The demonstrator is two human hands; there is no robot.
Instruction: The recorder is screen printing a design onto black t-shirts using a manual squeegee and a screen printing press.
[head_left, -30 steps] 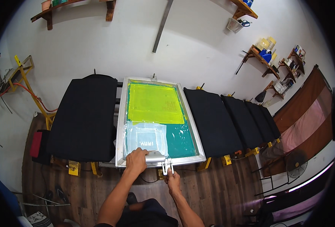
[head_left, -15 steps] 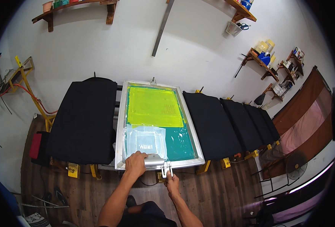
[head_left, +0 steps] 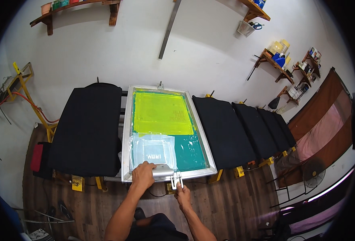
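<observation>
A screen printing frame (head_left: 206,152) with a silver metal rim lies in front of me. Its mesh has a bright yellow-green taped area (head_left: 161,112) at the far end, a pale blue-white ink patch (head_left: 143,150) at the near left, and green mesh at the near right. My left hand (head_left: 144,175) is closed on a squeegee (head_left: 163,172) with a silver holder, resting at the patch's near edge. My right hand (head_left: 182,194) grips a pale metal handle (head_left: 177,182) at the frame's near rim. Parts of its fingers are hidden.
A black-covered board (head_left: 87,128) stands left of the frame, and several more (head_left: 223,132) run off to the right. Yellow metal supports (head_left: 78,182) show beneath. Shelves (head_left: 275,66) hang on the wall. A fan (head_left: 314,172) stands at the right.
The view has shifted slightly. Both hands stay where they were on the squeegee and the handle, and the frame lies as before.
</observation>
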